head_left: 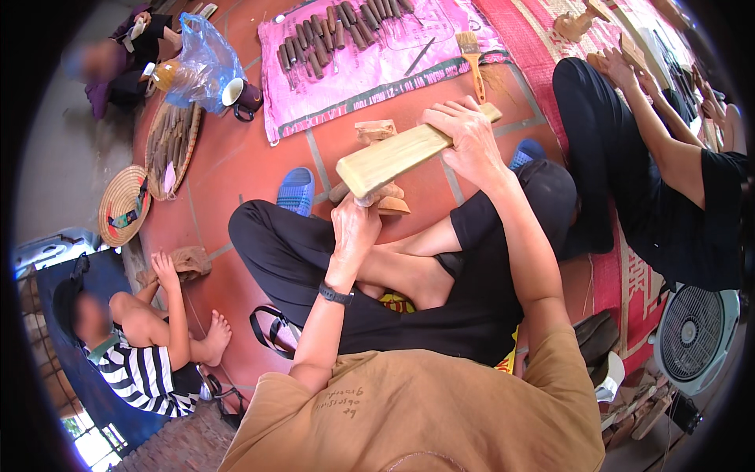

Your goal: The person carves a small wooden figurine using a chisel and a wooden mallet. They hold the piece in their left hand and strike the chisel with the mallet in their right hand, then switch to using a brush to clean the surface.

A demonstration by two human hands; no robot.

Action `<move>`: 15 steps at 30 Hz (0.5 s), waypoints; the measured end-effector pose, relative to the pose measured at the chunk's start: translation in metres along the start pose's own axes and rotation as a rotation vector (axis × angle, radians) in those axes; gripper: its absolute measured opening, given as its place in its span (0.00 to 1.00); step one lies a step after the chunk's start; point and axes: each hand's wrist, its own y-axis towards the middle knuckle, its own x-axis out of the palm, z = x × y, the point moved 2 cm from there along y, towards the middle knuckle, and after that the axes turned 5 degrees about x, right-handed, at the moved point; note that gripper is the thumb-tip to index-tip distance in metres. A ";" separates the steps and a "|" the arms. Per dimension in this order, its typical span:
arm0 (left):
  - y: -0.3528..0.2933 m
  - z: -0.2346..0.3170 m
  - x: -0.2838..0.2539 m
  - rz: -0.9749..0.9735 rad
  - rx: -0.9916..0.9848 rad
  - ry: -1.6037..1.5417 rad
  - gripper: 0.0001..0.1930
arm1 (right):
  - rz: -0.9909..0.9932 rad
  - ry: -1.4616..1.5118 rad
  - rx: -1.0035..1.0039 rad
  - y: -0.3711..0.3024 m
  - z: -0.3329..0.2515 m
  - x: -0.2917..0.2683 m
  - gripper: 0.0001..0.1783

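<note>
In front of my crossed legs, my right hand (468,140) grips one end of a thick, pale wooden bat (393,161). The bat slants down to the left, and its wide end is over my left hand (355,230). The left fingers are closed, but the bat hides what they hold. Partly covered below the bat is a brown piece of carved wood (393,206), right beside the left fingers. Another small wooden block (375,130) shows just beyond the bat.
Several dark-handled carving tools (322,47) lie on a pink sheet (283,98), with a brush (472,63) at its edge. A tool basket (193,130), mug (250,96) and plastic bag (206,63) are far left. People sit on both sides; a fan (696,334) stands right.
</note>
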 end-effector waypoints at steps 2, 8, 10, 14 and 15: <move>-0.001 -0.001 0.000 -0.003 -0.010 0.036 0.02 | 0.001 -0.104 -0.045 0.001 -0.006 0.000 0.21; -0.002 -0.010 -0.014 0.384 -0.123 -0.290 0.04 | 0.022 -0.145 0.052 -0.002 0.001 0.005 0.21; 0.001 -0.013 -0.024 0.354 -0.259 -0.363 0.08 | 0.055 -0.116 0.082 -0.004 0.007 0.006 0.22; -0.015 -0.027 -0.013 0.327 -0.307 -0.527 0.08 | 0.043 -0.111 0.095 -0.002 0.006 0.009 0.23; -0.015 -0.025 -0.011 0.300 -0.301 -0.514 0.08 | 0.041 -0.113 0.085 -0.003 0.007 0.010 0.23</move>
